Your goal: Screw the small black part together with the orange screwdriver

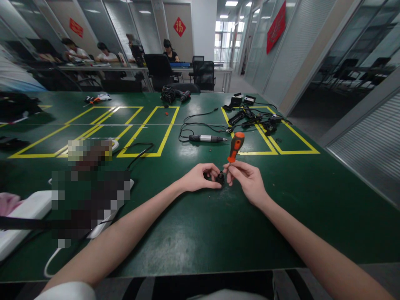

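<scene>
My left hand (203, 177) curls around a small black part (221, 178) low over the green table, its thumb and fingertips against it. What kind of part it is I cannot make out. My right hand (245, 179) pinches the thin shaft of a screwdriver with an orange and grey handle (236, 146). The handle points up and the shaft runs down between the fingers, beside the black part; its tip is hidden. Beyond the hands lies a pen-shaped electric screwdriver (206, 138), black and silver, with its cord trailing behind it.
Black parts and cables (250, 116) lie heaped inside yellow tape outlines at the back right. A coiled black cable (168, 94) and a drill-like tool (184, 96) are at the far edge. White power strips (29, 212) and cords sit at left. Several people work at a farther table.
</scene>
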Demonstrator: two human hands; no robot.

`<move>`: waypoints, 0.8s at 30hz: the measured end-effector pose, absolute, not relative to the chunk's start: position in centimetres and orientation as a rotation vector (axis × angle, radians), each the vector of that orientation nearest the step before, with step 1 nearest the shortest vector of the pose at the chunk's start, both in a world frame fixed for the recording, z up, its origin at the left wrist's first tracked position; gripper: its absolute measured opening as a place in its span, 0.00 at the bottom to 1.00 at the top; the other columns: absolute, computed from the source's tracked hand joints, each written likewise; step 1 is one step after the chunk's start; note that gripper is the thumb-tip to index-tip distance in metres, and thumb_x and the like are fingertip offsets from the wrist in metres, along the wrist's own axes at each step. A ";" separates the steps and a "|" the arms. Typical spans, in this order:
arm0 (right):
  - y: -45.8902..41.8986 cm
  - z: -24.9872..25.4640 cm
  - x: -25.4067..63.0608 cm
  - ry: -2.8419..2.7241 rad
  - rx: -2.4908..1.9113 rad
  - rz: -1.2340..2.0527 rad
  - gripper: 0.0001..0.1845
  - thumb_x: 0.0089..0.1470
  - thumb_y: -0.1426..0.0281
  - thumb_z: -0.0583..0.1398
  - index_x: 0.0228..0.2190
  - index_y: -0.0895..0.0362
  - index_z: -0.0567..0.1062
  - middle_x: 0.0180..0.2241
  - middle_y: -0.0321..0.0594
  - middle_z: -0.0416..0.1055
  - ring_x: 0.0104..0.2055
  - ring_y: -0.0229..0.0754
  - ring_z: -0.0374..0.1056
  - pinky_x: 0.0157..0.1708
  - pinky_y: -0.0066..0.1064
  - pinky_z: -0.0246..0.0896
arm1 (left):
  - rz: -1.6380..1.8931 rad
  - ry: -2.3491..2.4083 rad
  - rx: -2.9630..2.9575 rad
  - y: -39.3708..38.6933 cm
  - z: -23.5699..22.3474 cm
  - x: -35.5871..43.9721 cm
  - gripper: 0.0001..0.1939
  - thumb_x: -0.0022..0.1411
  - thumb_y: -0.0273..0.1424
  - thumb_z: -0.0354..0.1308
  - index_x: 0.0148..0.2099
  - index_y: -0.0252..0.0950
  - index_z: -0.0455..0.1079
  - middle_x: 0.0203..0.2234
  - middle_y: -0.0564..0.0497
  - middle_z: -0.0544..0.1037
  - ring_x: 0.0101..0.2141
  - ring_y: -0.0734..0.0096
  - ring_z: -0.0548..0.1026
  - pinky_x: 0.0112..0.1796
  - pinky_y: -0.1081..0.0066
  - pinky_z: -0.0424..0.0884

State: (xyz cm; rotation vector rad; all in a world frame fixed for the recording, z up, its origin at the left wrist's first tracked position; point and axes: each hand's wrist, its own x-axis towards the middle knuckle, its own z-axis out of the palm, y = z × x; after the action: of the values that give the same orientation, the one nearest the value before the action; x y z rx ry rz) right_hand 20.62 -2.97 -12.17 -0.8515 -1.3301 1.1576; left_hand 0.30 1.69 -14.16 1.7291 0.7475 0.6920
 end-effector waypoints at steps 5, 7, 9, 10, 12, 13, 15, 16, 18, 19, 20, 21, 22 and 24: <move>-3.1 -12.4 20.6 -1.292 -0.854 1.151 0.19 0.49 0.57 0.74 0.35 0.55 0.76 0.27 0.35 0.78 0.23 0.36 0.70 0.23 0.29 0.71 | 0.692 0.751 1.729 1.6 -14.0 0.3 0.18 0.51 0.33 0.75 0.42 0.32 0.76 0.30 0.54 0.78 0.31 0.75 0.74 0.37 0.71 0.68; -3.1 -12.4 20.6 -1.293 -0.867 1.137 0.18 0.48 0.58 0.75 0.31 0.55 0.76 0.26 0.35 0.77 0.23 0.36 0.70 0.23 0.29 0.71 | 0.691 0.754 1.728 1.6 -14.0 0.3 0.18 0.51 0.33 0.75 0.42 0.32 0.76 0.30 0.54 0.78 0.31 0.75 0.74 0.37 0.71 0.68; -3.0 -12.3 20.6 -1.301 -0.868 1.122 0.17 0.47 0.59 0.75 0.29 0.56 0.78 0.26 0.35 0.76 0.23 0.36 0.69 0.23 0.29 0.70 | 0.693 0.756 1.725 1.5 -14.0 0.3 0.18 0.51 0.33 0.75 0.42 0.32 0.76 0.30 0.54 0.78 0.31 0.74 0.74 0.37 0.71 0.69; -3.0 -12.3 20.6 -1.309 -0.865 1.116 0.16 0.48 0.59 0.75 0.29 0.56 0.79 0.27 0.36 0.76 0.23 0.36 0.68 0.23 0.29 0.70 | 0.695 0.757 1.725 1.5 -14.0 0.3 0.18 0.51 0.33 0.75 0.42 0.32 0.76 0.30 0.54 0.78 0.31 0.74 0.74 0.37 0.71 0.69; -2.9 -12.4 20.6 -1.323 -0.855 1.114 0.14 0.51 0.58 0.73 0.29 0.56 0.82 0.26 0.36 0.75 0.22 0.35 0.67 0.22 0.30 0.69 | 0.697 0.756 1.724 1.6 -14.1 0.3 0.18 0.50 0.33 0.75 0.42 0.32 0.75 0.30 0.54 0.78 0.31 0.74 0.74 0.38 0.71 0.69; -2.9 -12.4 20.5 -1.325 -0.850 1.119 0.14 0.53 0.58 0.72 0.30 0.56 0.82 0.26 0.36 0.76 0.22 0.35 0.67 0.23 0.30 0.69 | 0.696 0.755 1.725 1.6 -14.1 0.3 0.18 0.51 0.33 0.75 0.42 0.32 0.75 0.30 0.54 0.78 0.31 0.74 0.74 0.37 0.71 0.69; -2.9 -12.6 20.5 -1.312 -0.834 1.144 0.14 0.55 0.57 0.70 0.35 0.56 0.83 0.27 0.37 0.77 0.22 0.35 0.69 0.23 0.30 0.70 | 0.695 0.753 1.728 1.6 -14.2 0.3 0.19 0.50 0.33 0.75 0.43 0.33 0.75 0.31 0.54 0.78 0.31 0.74 0.74 0.37 0.71 0.68; -3.0 -12.6 20.5 -1.297 -0.825 1.155 0.15 0.55 0.57 0.70 0.37 0.56 0.82 0.29 0.37 0.78 0.23 0.35 0.70 0.24 0.30 0.70 | 0.694 0.752 1.729 1.7 -14.2 0.3 0.19 0.50 0.33 0.75 0.43 0.32 0.75 0.31 0.54 0.78 0.31 0.74 0.74 0.37 0.71 0.68; -3.0 -12.7 20.5 -1.265 -0.825 1.159 0.18 0.52 0.58 0.72 0.41 0.55 0.81 0.31 0.38 0.80 0.25 0.37 0.72 0.26 0.31 0.73 | 0.690 0.750 1.729 1.7 -14.2 0.3 0.20 0.50 0.33 0.75 0.43 0.32 0.76 0.31 0.54 0.78 0.31 0.74 0.74 0.37 0.71 0.68; -3.1 -12.8 20.5 -1.257 -0.837 1.148 0.20 0.49 0.59 0.74 0.41 0.54 0.80 0.31 0.38 0.80 0.26 0.38 0.73 0.27 0.31 0.73 | 0.688 0.749 1.728 1.7 -14.1 0.3 0.20 0.50 0.33 0.75 0.43 0.32 0.76 0.31 0.54 0.78 0.31 0.74 0.74 0.37 0.71 0.68; -3.1 -12.8 20.5 -1.259 -0.857 1.130 0.20 0.47 0.60 0.75 0.39 0.55 0.80 0.31 0.38 0.80 0.27 0.39 0.74 0.27 0.31 0.73 | 0.687 0.748 1.725 1.7 -14.1 0.3 0.20 0.50 0.33 0.75 0.43 0.32 0.76 0.31 0.53 0.78 0.31 0.74 0.74 0.38 0.71 0.69; -3.1 -12.7 20.5 -1.271 -0.881 1.109 0.19 0.45 0.61 0.76 0.36 0.55 0.80 0.30 0.38 0.80 0.27 0.39 0.74 0.27 0.31 0.73 | 0.685 0.745 1.723 1.7 -14.1 0.3 0.19 0.50 0.33 0.75 0.43 0.32 0.76 0.31 0.53 0.79 0.31 0.74 0.74 0.38 0.71 0.69; -3.1 -12.7 20.5 -1.287 -0.903 1.090 0.17 0.44 0.62 0.76 0.34 0.56 0.80 0.28 0.38 0.80 0.26 0.39 0.73 0.26 0.31 0.73 | 0.685 0.744 1.720 1.7 -14.0 0.3 0.19 0.50 0.33 0.75 0.43 0.32 0.76 0.31 0.54 0.79 0.31 0.74 0.74 0.38 0.70 0.69; -3.1 -12.6 20.5 -1.312 -0.920 1.073 0.15 0.47 0.61 0.75 0.30 0.57 0.81 0.27 0.39 0.79 0.25 0.38 0.72 0.26 0.31 0.72 | 0.686 0.741 1.714 1.7 -14.1 0.3 0.19 0.50 0.33 0.75 0.43 0.32 0.76 0.31 0.54 0.78 0.31 0.74 0.74 0.38 0.71 0.69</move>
State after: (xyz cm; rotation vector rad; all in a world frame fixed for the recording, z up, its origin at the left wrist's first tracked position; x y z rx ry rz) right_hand 20.49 -3.13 -12.62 -0.9197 -1.3122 1.0726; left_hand 0.29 1.72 -14.09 1.7142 0.7407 0.6863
